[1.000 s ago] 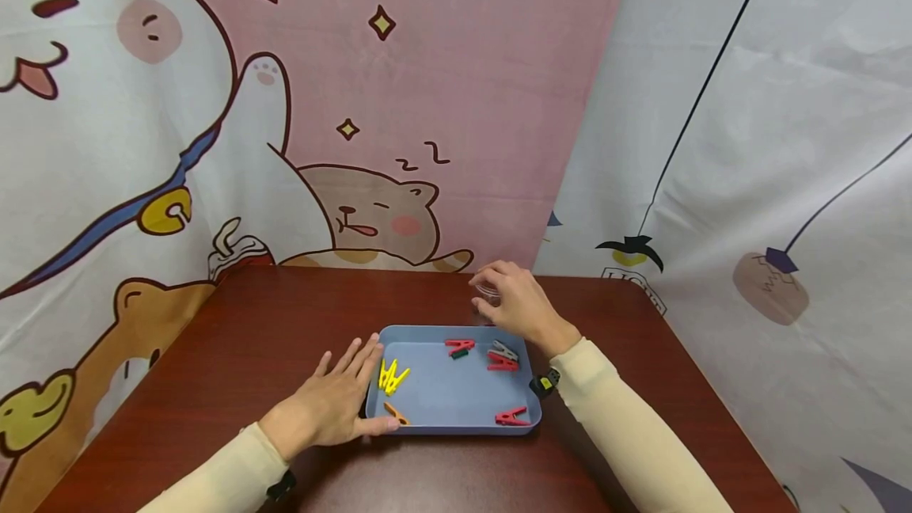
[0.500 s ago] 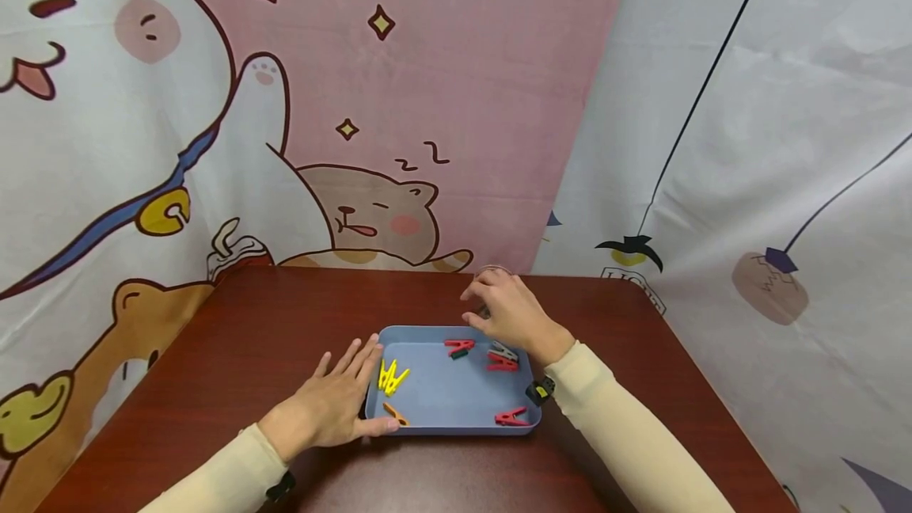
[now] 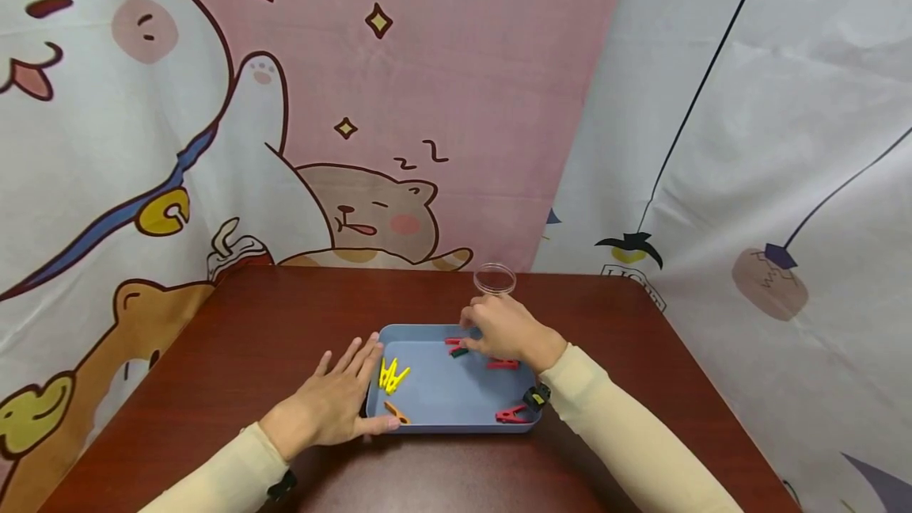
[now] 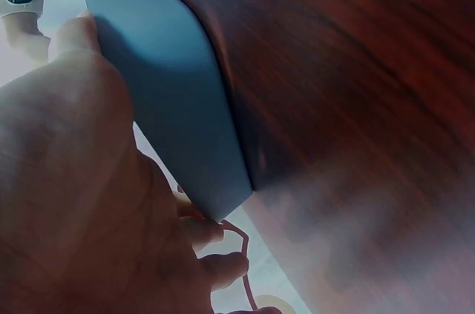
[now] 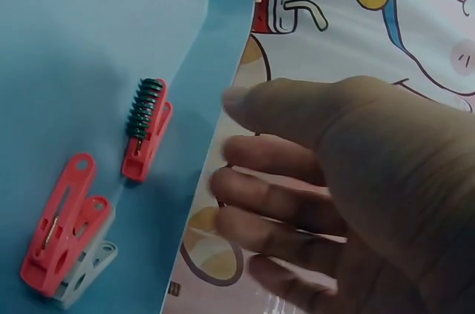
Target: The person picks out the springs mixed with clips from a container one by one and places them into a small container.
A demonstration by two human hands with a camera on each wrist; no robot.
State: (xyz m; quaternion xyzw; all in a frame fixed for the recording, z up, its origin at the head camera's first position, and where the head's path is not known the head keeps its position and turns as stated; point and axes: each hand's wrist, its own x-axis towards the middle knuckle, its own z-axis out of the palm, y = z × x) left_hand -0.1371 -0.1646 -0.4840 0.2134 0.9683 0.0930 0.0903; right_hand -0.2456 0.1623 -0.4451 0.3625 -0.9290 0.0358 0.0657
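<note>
My left hand rests with spread, straight fingers along the left side of a blue-grey tray, its thumb on the front rim. Above the tray's back right part is my right hand, fingers loosely bent and holding nothing in the right wrist view. Beneath and beside it lie a red clothespin against a grey clothespin, and another red clothespin with a dark green coil on it. Just beyond the right hand stands a clear round container, its lower part hidden by that hand.
Yellow clothespins lie at the tray's left, with an orange clothespin near its front left corner. One more red clothespin is at the front right. The tray stands on a dark reddish wooden table, with a printed cloth behind.
My right hand has left the clear container and come back toward me over the tray, now covering the grey clothespin in the head view. The left hand has stayed in place.
</note>
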